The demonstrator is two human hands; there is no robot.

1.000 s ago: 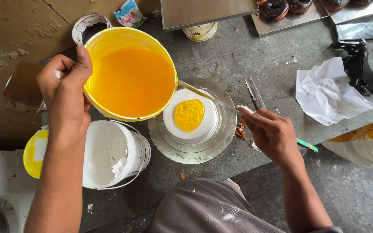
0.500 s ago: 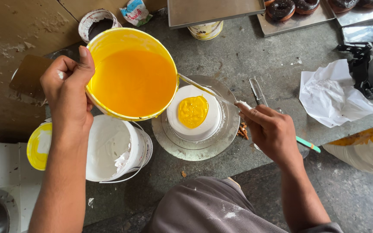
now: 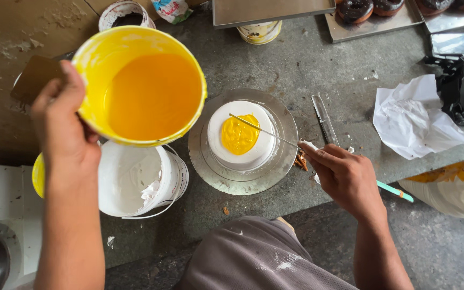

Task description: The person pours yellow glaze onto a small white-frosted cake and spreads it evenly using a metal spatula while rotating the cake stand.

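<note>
Tabletop [image 3: 318, 64] edge runs close along my lap; the turntable [image 3: 243, 180] sits near that front edge, bare grey room beyond it. I note a serrated knife [image 3: 323, 118] just right of the turntable, crumpled white paper [image 3: 414, 121] further right, trays [image 3: 361, 29] at the back.

My left hand [image 3: 63, 134] is clenched on the rim of the yellow bucket [image 3: 140, 86], lifted and tilted, orange-yellow glaze inside. It hangs over a white bucket [image 3: 140, 180] and just left of the cake.

My right hand [image 3: 345, 180] grips a thin spatula [image 3: 264, 130], blade lying across the small white cake [image 3: 241, 135], centred on the turntable, a glossy yellow pool on top.
</note>
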